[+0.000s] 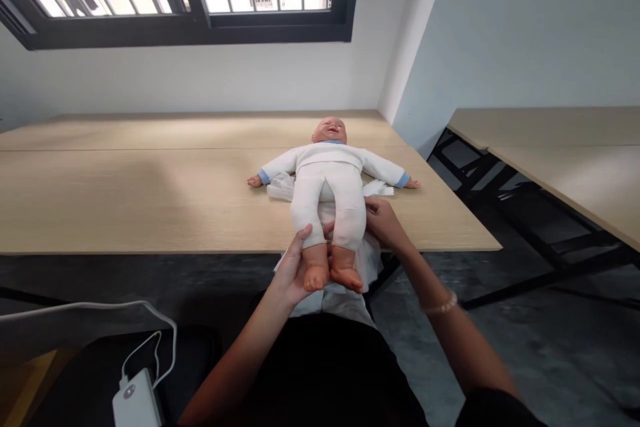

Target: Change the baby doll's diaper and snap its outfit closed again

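I had the pale vinyl baby doll in a white long-sleeved suit w/ blue cuffs [330, 157] lying on its back on the light wood bench [150, 203], arms spread. Its long axis ran approx straight fwd from me: head at the far end, feet nearest, poking past the bench's near edge. The legs looked lifted, though that was hard to judge from the head cam.

My L hand [295, 270] was nearer, closed round the lower legs just above the feet, fingers spread behind them. My R hand [383, 223], w/ a beaded bracelet [440, 303] on the wrist, was further up, closed on the outer side of the leg on my R, around the knee.

A crumpled white cloth [280, 187] lay under the doll's hips, w/ flaps out on both sides and a length hanging over the near edge below the feet. Off to the R stood a second light wood bench [545, 147]. At bottom L sat a white power bank [135, 403] w/ a white cable [155, 340].
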Motion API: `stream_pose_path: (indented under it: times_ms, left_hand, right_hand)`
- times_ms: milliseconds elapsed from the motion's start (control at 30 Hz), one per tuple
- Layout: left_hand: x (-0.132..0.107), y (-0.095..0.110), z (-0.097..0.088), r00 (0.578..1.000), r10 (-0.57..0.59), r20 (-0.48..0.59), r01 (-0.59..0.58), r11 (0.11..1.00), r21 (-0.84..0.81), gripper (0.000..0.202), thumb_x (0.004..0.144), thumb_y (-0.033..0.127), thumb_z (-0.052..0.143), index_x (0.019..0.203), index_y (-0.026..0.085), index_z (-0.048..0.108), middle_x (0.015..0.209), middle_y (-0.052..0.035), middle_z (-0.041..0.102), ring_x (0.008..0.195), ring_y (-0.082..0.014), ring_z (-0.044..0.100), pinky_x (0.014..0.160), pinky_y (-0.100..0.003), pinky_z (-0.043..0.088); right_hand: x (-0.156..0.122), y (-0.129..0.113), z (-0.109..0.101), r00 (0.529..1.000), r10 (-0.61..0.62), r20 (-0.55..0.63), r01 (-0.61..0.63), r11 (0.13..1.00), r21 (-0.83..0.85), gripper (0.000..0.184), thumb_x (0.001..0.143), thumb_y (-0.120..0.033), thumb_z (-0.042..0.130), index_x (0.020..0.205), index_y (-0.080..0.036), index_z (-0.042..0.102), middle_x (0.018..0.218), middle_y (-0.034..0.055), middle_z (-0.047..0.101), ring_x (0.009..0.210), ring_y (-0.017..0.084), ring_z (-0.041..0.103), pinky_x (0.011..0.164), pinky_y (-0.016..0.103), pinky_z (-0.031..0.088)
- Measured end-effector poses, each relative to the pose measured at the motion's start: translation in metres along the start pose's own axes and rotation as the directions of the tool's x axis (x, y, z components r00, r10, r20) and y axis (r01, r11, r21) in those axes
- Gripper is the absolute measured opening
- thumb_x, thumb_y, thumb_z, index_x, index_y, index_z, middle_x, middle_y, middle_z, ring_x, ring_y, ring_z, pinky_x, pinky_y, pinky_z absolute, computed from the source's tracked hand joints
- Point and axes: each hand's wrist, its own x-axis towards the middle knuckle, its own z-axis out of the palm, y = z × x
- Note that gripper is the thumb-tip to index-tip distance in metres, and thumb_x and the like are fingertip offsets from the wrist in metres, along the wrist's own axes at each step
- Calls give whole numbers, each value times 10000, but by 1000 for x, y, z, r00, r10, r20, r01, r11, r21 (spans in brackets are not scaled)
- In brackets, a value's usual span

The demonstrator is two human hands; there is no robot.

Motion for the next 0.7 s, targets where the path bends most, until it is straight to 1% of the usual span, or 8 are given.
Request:
stream_pose_path:
  times_ms: [67, 133, 200, 300, 433, 533, 600, 700]
  left_hand:
    - [1, 0, 0, 1000, 11, -17, -11, 1000, 23, 583, 787, 543, 811, 1254, 210, 704, 1239, -87, 749, 1292, -284, 638, 1090, -369, 530]
    - [2, -1, 1, 999, 30, -25, -28, 997, 68, 576, 769, 526, 832, 1236, 208, 716, 1202, -87, 758, 1254, -282, 657, 1058, -355, 543]
    - [2, -2, 4, 999, 47, -25, -44, 994, 97, 546, 773, 512, 832, 1215, 211, 724, 1203, -88, 756, 1258, -289, 656, 1057, -365, 542]
    - [-3, -1, 6, 997, 46, -55, -38, 989, 141, 496, 783, 464, 828, 1206, 226, 728, 1217, -93, 755, 1269, -309, 657, 1082, -416, 528]
    - [-13, 10, 2, 978, 175, -113, -146, 963, 227, 460, 709, 295, 872, 1129, 173, 728, 1229, -122, 759, 1250, -329, 679, 1124, -432, 493]
    - [-21, 25, -9, 919, 340, -202, -248, 893, 376, 502, 667, 257, 894, 1116, 143, 699, 1161, -136, 781, 1187, -304, 711, 1090, -368, 500]
    - [-26, 35, -16, 872, 417, -255, -255, 834, 490, 592, 638, 249, 911, 1168, 151, 665, 1110, -122, 791, 1115, -277, 731, 1010, -331, 525]
    - [-29, 44, -23, 835, 481, -267, -230, 746, 624, 695, 627, 248, 922, 1252, 164, 628, 1129, -103, 778, 1050, -231, 728, 921, -277, 528]
  right_hand:
    - [-12, -7, 5, 990, 96, -102, -82, 988, 132, 656, 894, -660, 541, 1230, -118, 697, 1256, 143, 720, 1201, 331, 676, 1057, 480, 559]
    - [-22, -16, 11, 970, 204, -133, -164, 951, 263, 745, 912, -708, 506, 1401, -151, 587, 1388, 139, 654, 1296, 315, 633, 1109, 478, 536]
    - [-29, -25, 15, 970, 228, -79, -197, 937, 288, 859, 868, -702, 613, 1530, -182, 447, 1472, 143, 590, 1342, 308, 604, 1128, 472, 531]
    - [-34, -34, 16, 983, 184, 4, -179, 951, 252, 1035, 763, -571, 801, 1602, -207, 316, 1515, 153, 544, 1351, 313, 592, 1122, 478, 538]
    - [-35, -34, 6, 980, 199, -16, -191, 959, 210, 916, 730, -509, 818, 1510, -194, 454, 1512, 139, 545, 1380, 329, 552, 1172, 514, 482]
    - [-35, -30, -4, 977, 207, -44, -197, 966, 166, 819, 743, -506, 800, 1451, -205, 520, 1514, 117, 548, 1393, 327, 533, 1210, 522, 434]
    - [-35, -26, -10, 979, 204, -11, -200, 970, 140, 766, 771, -517, 781, 1432, -217, 537, 1496, 112, 566, 1381, 323, 545, 1201, 524, 440]
    - [-36, -22, -16, 989, 146, 6, -146, 989, 33, 743, 813, -540, 755, 1443, -215, 531, 1500, 123, 559, 1387, 322, 541, 1199, 525, 439]
